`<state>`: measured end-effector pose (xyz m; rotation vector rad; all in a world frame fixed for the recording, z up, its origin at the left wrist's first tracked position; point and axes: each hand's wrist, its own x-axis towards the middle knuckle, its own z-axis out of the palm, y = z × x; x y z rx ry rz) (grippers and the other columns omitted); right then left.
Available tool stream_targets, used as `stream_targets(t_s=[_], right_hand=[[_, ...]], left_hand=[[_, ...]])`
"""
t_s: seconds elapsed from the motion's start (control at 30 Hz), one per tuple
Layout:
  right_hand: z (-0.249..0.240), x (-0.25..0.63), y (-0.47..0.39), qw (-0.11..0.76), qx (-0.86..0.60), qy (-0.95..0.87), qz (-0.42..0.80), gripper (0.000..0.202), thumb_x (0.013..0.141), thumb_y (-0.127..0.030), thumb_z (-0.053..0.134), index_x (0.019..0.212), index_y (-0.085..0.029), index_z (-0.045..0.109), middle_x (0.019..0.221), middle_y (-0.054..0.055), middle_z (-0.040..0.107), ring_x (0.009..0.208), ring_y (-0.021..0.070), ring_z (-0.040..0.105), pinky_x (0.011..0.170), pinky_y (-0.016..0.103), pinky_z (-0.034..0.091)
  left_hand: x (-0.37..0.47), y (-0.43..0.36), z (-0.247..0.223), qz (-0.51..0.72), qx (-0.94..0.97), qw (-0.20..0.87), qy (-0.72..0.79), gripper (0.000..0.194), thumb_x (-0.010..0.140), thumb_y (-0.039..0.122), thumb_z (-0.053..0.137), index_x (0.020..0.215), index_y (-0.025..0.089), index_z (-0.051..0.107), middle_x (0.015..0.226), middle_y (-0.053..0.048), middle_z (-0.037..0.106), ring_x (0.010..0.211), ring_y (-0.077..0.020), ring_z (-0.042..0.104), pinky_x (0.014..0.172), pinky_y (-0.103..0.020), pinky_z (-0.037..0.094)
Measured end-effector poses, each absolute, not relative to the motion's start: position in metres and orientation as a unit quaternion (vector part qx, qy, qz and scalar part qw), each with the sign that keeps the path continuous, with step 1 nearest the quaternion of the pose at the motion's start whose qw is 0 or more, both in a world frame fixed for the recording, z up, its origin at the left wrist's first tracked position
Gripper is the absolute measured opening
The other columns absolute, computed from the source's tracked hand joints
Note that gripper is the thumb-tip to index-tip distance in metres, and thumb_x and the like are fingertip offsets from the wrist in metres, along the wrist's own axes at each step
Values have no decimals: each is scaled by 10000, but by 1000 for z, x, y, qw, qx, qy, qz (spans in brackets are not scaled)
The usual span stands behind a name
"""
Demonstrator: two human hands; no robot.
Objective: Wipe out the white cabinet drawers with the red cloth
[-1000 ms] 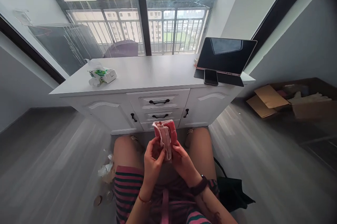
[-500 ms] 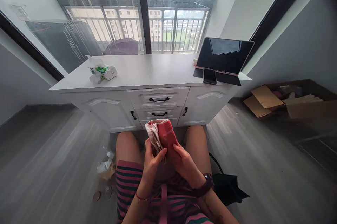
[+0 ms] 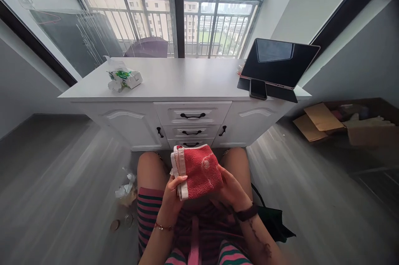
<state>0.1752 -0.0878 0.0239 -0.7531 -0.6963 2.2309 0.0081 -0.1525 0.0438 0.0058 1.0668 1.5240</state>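
A folded red towel (image 3: 201, 171) with a pale woven edge and a light pattern is held up over my lap, between my knees. My left hand (image 3: 173, 192) grips its left edge, thumb on top and fingers underneath. At the right side, my right hand (image 3: 232, 188) holds the towel; most of those fingers are hidden behind the cloth. The pale border with several folded layers lies on the left, and the red face is turned up toward me.
Ahead stands a white cabinet (image 3: 187, 78) bearing a tissue pack (image 3: 124, 79), a tablet (image 3: 279, 63) and a phone (image 3: 258, 89). An opened cardboard box (image 3: 368, 132) lies at right. Crumpled plastic (image 3: 124, 190), a round lid (image 3: 115, 225) and a dark bag (image 3: 274, 223) are on the floor.
The towel has turned from tilted and narrow to spread flatter, showing its broad red face. Both hands have moved farther apart along its sides. The view has shifted slightly.
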Motion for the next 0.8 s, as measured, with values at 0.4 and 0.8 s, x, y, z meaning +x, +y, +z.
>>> stream_targets(t_s=[0.4,0.8], right_hand=[[52,199,-57,294,-277,-369,837,550,707,-171,747,1230,-226,587,1166,32,663,935,160,637,785,243,491],[17,184,-74,325,-257,-200,888,512,769,-603,640,1048,-174,665,1014,70,708,961,214,652,883,346,481]], left_hand=[[-3,-146,33,589,92,721,352,745,678,828,431,1017,219,696,1048,-125,720,1103,-345,617,915,-502,480],[-5,-140,39,604,129,629,472,449,631,233,789,1054,173,649,971,-64,735,747,-181,690,697,-272,543]])
